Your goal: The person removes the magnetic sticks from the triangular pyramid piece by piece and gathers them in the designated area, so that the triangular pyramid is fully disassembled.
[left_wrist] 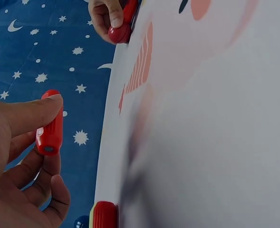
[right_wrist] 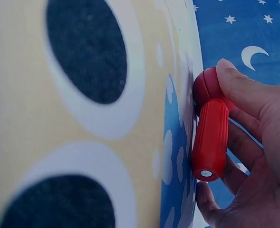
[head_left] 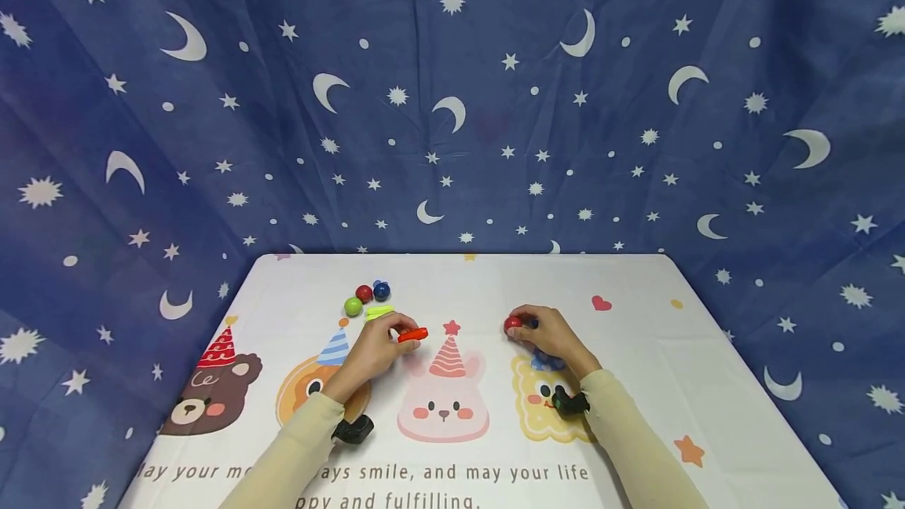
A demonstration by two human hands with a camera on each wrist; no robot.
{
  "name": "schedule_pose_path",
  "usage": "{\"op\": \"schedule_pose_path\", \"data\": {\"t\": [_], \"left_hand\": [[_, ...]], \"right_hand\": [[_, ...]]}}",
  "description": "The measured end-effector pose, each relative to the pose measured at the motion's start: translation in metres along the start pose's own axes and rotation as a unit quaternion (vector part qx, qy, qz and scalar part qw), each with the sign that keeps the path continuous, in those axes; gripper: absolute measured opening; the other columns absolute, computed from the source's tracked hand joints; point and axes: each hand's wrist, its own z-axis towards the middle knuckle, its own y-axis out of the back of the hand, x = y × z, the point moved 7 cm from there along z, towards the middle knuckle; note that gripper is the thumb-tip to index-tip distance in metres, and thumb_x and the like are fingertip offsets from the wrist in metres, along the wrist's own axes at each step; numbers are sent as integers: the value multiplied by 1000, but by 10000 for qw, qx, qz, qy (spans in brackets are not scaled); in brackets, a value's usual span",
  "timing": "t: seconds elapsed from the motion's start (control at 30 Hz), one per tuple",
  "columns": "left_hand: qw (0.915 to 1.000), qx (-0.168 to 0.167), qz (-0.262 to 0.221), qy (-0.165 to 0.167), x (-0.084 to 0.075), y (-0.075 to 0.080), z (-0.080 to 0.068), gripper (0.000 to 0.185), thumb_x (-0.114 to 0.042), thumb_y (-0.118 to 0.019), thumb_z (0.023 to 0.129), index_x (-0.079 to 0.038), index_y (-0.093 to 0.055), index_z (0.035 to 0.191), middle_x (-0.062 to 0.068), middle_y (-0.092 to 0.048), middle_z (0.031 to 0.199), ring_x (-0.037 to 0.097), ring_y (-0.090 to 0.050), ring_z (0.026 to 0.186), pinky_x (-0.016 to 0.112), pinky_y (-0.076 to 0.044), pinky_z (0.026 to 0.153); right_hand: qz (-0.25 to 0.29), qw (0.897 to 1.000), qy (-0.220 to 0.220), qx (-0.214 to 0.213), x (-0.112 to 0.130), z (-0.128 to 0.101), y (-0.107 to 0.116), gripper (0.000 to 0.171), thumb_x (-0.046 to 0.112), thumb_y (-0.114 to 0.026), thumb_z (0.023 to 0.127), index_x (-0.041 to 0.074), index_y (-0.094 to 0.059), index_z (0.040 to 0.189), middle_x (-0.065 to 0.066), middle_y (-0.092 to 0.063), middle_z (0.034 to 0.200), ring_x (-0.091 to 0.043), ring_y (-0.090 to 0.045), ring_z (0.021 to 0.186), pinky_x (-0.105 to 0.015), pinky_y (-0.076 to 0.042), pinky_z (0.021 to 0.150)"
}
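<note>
Seen from the head camera, two hands are held over a white cartoon-printed tablecloth [head_left: 636, 383] set against a dark blue star-and-moon curtain [head_left: 452, 100]. A short red plastic rod [head_left: 413, 334] is pinched in the left hand [head_left: 375, 352]; in the left wrist view the rod [left_wrist: 50, 128] is clamped between the thumb above and curled fingers [left_wrist: 44, 175] below, with one flat end facing the camera. A red plastic rod with a round red ball on its end [right_wrist: 210, 128] is gripped in the right hand [head_left: 551, 336], thumb pressed on the ball and fingers wrapped behind the shaft, close against the cloth; from the head camera only the ball [head_left: 512, 324] is seen, at the fingertips. Both hands are therefore closed on their pieces, not spread. Just beyond the left hand, a green ball [head_left: 353, 306], a red ball [head_left: 364, 294], a blue ball [head_left: 382, 290] and a yellow-green rod [head_left: 379, 311] are clustered together. If the two red pieces are to be joined, the rod ends would best be lined up squarely and pushed straight, with each grip kept firm and away from the mating end; whether the ends have sockets cannot be told.
</note>
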Motion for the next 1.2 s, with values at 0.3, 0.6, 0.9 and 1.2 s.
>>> {"op": "schedule_pose_path", "data": {"t": [0.3, 0.6, 0.9, 1.2], "left_hand": [[9998, -12, 141, 125, 11, 13, -10, 25, -16, -84, 77, -21, -72, 99, -3, -66, 95, 20, -52, 86, 26, -41, 73], [9994, -74, 322, 73, 21, 21, -16, 23, -17, -84, 77, -20, -73, 98, -3, -67, 100, 18, -55, 90, 32, -46, 83], [9981, -155, 581, -166, 29, 27, -21, 25, -17, -84, 77, -17, -74, 100, -1, -70, 102, 15, -55, 83, 26, -46, 75], [9961, -151, 846, -223, 36, 30, -20, 24, -14, -84, 76, -18, -74, 97, -2, -68, 100, 15, -55, 85, 27, -45, 77]], "right_hand": [[-37, 10000, 19, 20, 2, 0, -1, 30, 34, -77, 85, 20, -70, 111, 0, -71, 105, -17, -60, 97, -43, -49, 94], [-59, 9999, -129, 66, 2, 0, 1, 31, 33, -76, 85, 21, -70, 113, -1, -71, 107, -18, -60, 97, -44, -51, 93], [-31, 9999, -139, 17, 3, -1, 1, 30, 31, -77, 85, 21, -70, 112, -1, -71, 106, -18, -61, 97, -43, -51, 93], [-55, 9999, -139, 47, 0, -1, -2, 31, 32, -76, 86, 20, -70, 113, -1, -71, 106, -19, -59, 96, -43, -51, 93]]}}
